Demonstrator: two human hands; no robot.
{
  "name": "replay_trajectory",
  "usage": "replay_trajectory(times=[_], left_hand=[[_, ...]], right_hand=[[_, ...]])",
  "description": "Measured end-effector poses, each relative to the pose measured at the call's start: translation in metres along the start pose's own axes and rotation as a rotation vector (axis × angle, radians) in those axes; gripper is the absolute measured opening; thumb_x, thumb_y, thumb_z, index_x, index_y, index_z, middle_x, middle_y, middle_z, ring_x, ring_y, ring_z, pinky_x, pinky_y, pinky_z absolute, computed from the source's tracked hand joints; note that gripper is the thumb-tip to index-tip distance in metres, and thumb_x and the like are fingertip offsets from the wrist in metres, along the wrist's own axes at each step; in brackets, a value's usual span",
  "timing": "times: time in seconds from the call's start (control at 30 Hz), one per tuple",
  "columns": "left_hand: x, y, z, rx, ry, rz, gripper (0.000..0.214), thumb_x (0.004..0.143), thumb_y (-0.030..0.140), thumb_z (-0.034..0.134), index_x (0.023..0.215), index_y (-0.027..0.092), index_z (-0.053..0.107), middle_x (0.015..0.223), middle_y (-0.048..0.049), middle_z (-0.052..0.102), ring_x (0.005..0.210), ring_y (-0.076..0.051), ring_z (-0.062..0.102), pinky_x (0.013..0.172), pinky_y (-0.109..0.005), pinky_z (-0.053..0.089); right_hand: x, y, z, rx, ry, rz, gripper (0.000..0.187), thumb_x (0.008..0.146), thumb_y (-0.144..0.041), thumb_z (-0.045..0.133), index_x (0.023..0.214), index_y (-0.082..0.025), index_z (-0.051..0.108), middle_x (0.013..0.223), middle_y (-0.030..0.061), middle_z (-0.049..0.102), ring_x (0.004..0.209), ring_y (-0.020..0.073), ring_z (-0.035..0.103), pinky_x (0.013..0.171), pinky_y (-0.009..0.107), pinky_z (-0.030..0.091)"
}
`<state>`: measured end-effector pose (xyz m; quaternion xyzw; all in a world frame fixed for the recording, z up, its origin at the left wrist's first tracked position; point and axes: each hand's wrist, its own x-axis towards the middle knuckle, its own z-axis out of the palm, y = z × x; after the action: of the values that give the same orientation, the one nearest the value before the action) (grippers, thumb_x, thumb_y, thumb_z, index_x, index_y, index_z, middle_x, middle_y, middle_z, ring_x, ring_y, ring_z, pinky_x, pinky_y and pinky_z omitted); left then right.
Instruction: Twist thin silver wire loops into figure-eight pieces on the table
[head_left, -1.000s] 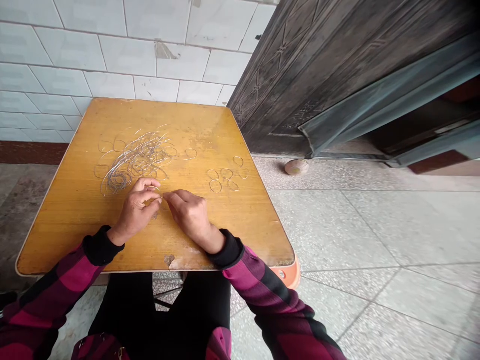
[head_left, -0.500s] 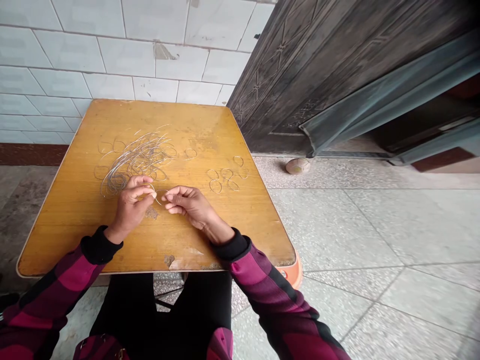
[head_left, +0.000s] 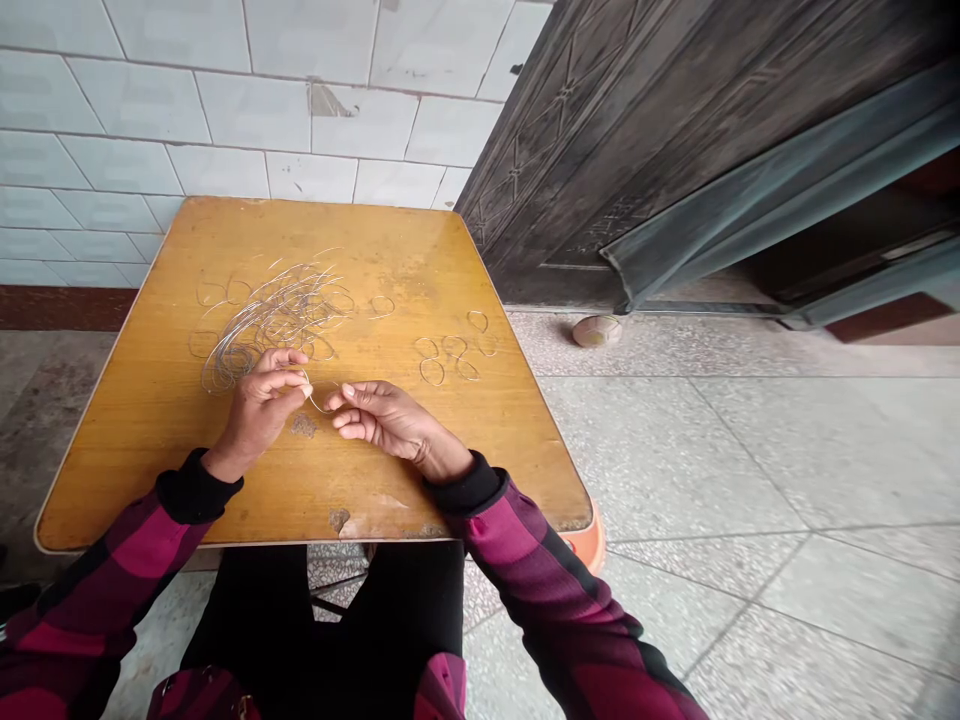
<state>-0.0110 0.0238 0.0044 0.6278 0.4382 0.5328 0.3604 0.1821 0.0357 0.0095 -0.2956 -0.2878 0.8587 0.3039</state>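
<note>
My left hand (head_left: 261, 408) sits above the yellow wooden tabletop (head_left: 397, 270), pinching a thin silver wire (head_left: 315, 402) between thumb and fingertips. The wire's free end curves down toward my right hand (head_left: 390, 420), whose fingertips are very close to it; I cannot tell if they touch. That hand's thumb and fingers are apart. Just beyond my left fingers lies a loose tangle of silver wire (head_left: 274, 322). Several small wire rings (head_left: 442, 358) lie in a group to the right of it, past my right hand.
White tiled wall (head_left: 225, 120) stands behind the table. A dark embossed metal door (head_left: 600, 170) stands at the right, above a speckled stone floor (head_left: 750, 450) with a small round object (head_left: 596, 331). An orange stool rim (head_left: 589, 540) shows under the table's right corner.
My right hand has drawn slightly right and turned, its fingertips moving back from my left hand. More of the thin wire now shows between my hands. My left hand has shifted slightly left.
</note>
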Motion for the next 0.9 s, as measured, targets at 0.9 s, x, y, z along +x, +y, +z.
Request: replay_trajectory(times=[0.9], left_hand=[[0.002, 0.006, -0.008, 0.242, -0.075, 0.151, 0.014, 0.082, 0.031, 0.066, 0.092, 0.021, 0.068, 0.113, -0.0079, 0.059, 0.108, -0.022, 0.058, 0.087, -0.037, 0.052]], right_hand=[[-0.003, -0.006, -0.005, -0.45, 0.161, -0.344, 0.031, 0.077, -0.046, 0.07, 0.078, -0.016, 0.064, 0.067, -0.0013, 0.062, 0.054, 0.007, 0.058, 0.052, 0.02, 0.049]])
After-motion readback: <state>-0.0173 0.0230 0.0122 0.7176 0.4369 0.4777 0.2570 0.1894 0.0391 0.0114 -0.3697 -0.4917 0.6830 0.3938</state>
